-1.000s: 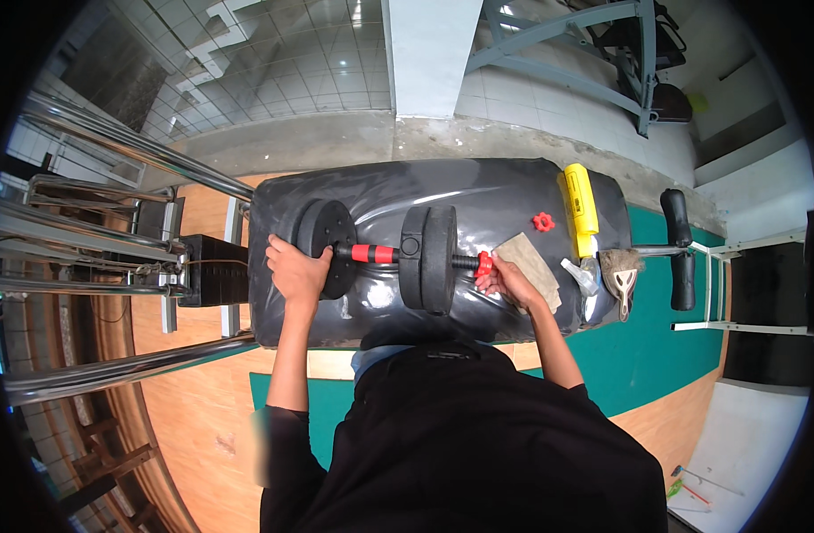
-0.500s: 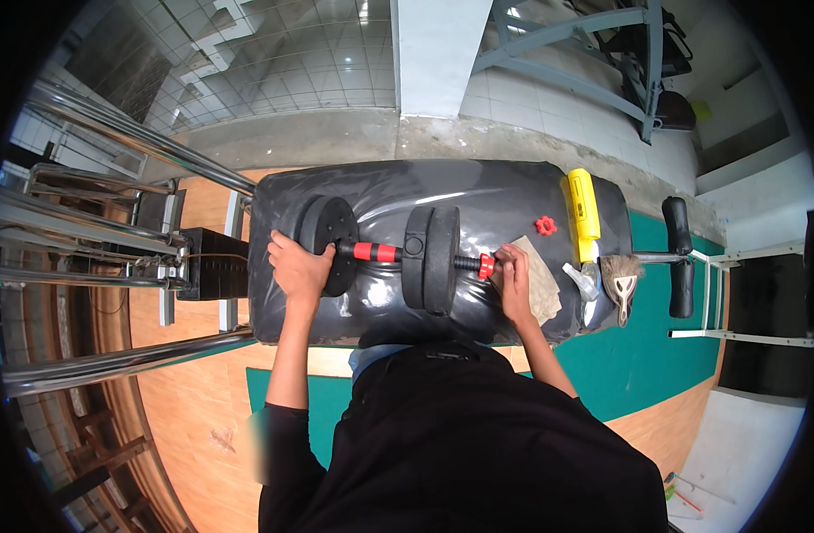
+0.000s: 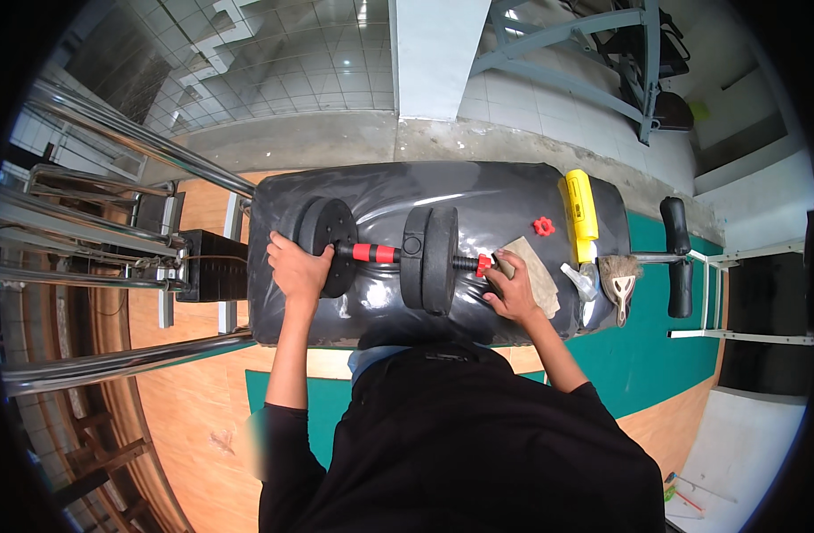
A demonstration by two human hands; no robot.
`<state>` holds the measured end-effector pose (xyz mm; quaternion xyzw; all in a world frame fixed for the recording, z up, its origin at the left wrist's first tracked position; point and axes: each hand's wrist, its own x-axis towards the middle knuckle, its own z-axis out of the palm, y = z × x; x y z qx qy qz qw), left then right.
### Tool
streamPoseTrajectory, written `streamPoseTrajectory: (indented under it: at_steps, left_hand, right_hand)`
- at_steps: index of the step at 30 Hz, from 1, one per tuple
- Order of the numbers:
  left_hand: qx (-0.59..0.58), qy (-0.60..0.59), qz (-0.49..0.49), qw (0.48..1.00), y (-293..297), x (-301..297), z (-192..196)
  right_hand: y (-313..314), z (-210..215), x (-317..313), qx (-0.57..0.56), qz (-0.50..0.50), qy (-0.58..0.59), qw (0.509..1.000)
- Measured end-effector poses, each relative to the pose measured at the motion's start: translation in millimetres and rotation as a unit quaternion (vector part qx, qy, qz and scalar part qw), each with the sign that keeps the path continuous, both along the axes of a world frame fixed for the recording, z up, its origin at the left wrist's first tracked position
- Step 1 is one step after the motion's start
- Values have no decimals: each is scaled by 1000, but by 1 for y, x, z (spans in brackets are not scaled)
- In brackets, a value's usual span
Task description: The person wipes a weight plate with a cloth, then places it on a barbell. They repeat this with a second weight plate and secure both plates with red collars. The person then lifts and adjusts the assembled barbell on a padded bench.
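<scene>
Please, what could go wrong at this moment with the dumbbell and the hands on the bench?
The dumbbell lies on a glossy, rounded black bench pad, so it might roll. The left hand steadies only one end plate.

The right hand is at the red collar nut beside the inner plates; fingers might get pinched if those slide.

A loose red nut near the yellow can might roll off.

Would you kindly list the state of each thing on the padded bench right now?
dumbbell: lying flat on the bench, plates on.
left hand: gripping the left plate.
right hand: fingers at the red collar nut.
loose red nut: off, lying apart.
yellow bottle: lying down.
brush: lying unused.
</scene>
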<state>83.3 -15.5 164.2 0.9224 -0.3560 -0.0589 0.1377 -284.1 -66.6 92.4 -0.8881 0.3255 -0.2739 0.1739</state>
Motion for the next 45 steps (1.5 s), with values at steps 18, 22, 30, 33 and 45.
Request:
streamPoseTrajectory:
  at_steps: [18,22,30,33,45]
  left_hand:
    - [1,-2,6,1000,1,3,-3]
    - [3,-1,7,1000,-2,4,-6]
    - [11,3,-1,1000,-4,7,-8]
    - [8,5,0,1000,-3,4,-4]
    - [-8,-23,-16,1000,1,-9,-4]
  right_hand:
    - [-26,3,8,403,-15,-143,904]
    - [-34,1,12,527,-63,-123,839]
    - [-40,0,16,677,-123,-99,719]
    - [-28,8,16,530,-89,-86,839]
    - [-30,-12,18,663,-118,-12,739]
